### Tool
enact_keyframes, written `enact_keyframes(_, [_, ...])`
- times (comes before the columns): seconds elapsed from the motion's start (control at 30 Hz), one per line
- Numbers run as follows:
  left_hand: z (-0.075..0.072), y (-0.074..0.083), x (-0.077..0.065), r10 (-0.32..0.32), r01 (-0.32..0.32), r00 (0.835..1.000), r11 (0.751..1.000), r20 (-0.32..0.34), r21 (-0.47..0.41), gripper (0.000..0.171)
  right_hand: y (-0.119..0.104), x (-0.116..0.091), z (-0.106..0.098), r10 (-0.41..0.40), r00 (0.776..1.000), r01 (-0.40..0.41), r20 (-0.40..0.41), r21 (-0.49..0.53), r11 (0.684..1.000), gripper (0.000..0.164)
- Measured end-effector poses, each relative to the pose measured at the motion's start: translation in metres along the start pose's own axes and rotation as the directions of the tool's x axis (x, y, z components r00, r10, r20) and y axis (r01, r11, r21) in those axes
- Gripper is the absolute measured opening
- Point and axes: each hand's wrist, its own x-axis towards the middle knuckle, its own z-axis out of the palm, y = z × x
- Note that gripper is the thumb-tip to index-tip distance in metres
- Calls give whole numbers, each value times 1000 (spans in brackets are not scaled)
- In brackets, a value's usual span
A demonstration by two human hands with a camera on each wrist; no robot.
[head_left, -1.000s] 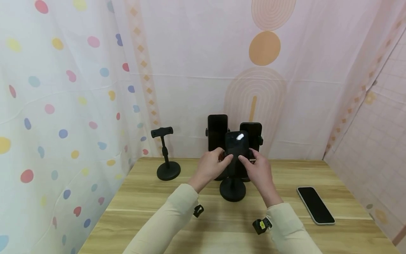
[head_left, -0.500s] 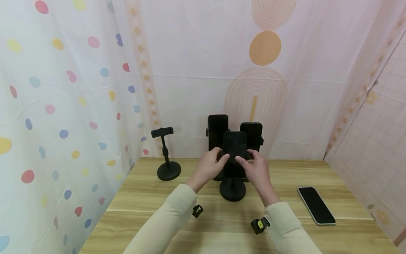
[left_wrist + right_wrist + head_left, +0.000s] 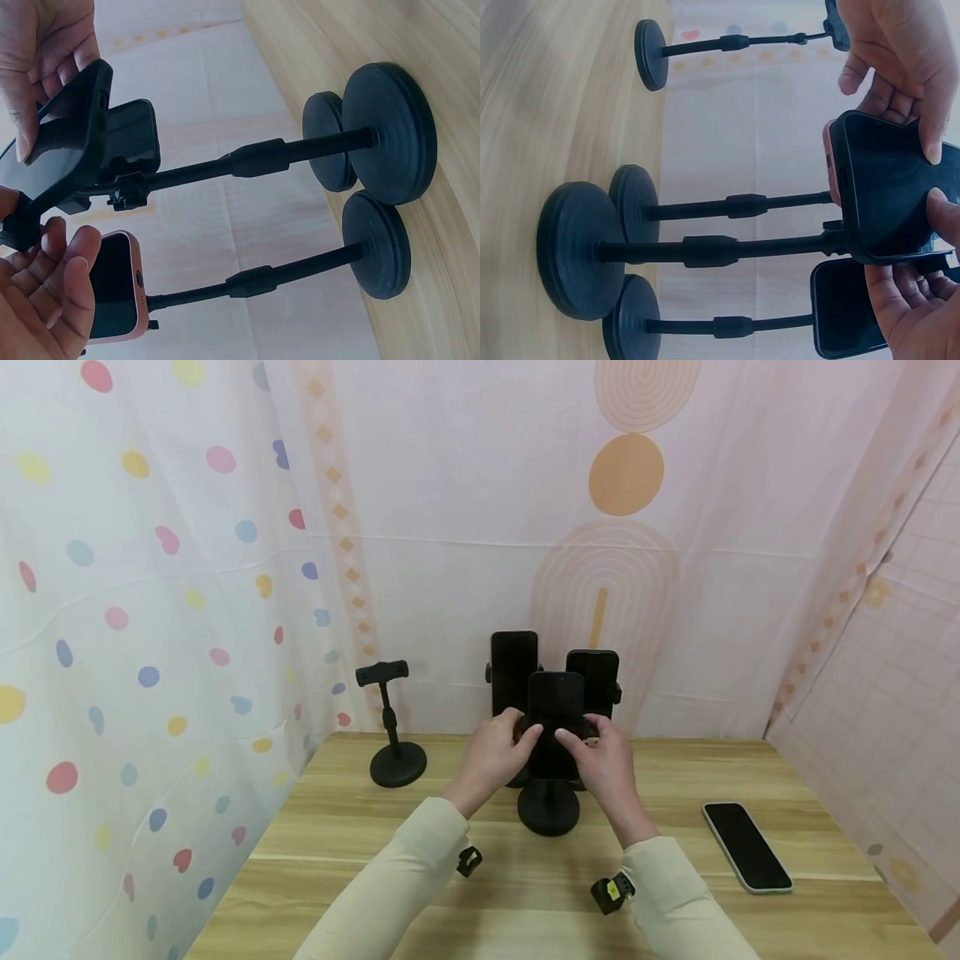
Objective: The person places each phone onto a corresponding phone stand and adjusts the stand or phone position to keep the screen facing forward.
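Observation:
A black smartphone (image 3: pixel 556 702) stands upright in the holder of a black phone stand (image 3: pixel 549 810) at the table's middle. My left hand (image 3: pixel 495 750) grips the phone's left side, thumb on the screen and fingers curled behind. On the opposite side, my right hand (image 3: pixel 607 764) holds it the same way, with its thumb (image 3: pixel 943 214) on the glass. The stand's clamp (image 3: pixel 127 193) shows below the phone in the left wrist view; much of the holder is hidden behind the phone and hands.
Close behind, two more stands carry a pink-edged phone (image 3: pixel 120 289) and a dark phone (image 3: pixel 596 677). A stand without a phone (image 3: pixel 397 764) is at the back left. Another phone (image 3: pixel 747 847) lies flat on the table (image 3: pixel 825 802) at right. Patterned curtains (image 3: pixel 450 568) hang behind.
The front phone has shifted slightly left and its angle has changed: the bright reflection on its screen is gone. Both hands moved slightly left with it and keep their hold.

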Motion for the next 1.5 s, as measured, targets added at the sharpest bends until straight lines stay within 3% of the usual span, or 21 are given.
enact_keyframes(0.4, [0, 0, -1, 19, -19, 999, 1000, -38, 9, 31, 0, 0, 1, -24, 1000, 24, -9, 1, 1000, 56])
enact_keyframes(1.5, [1, -7, -8, 7, -7, 999, 1000, -32, -1, 37, 5, -10, 3, 13, 1000, -12, -20, 39, 999, 53])
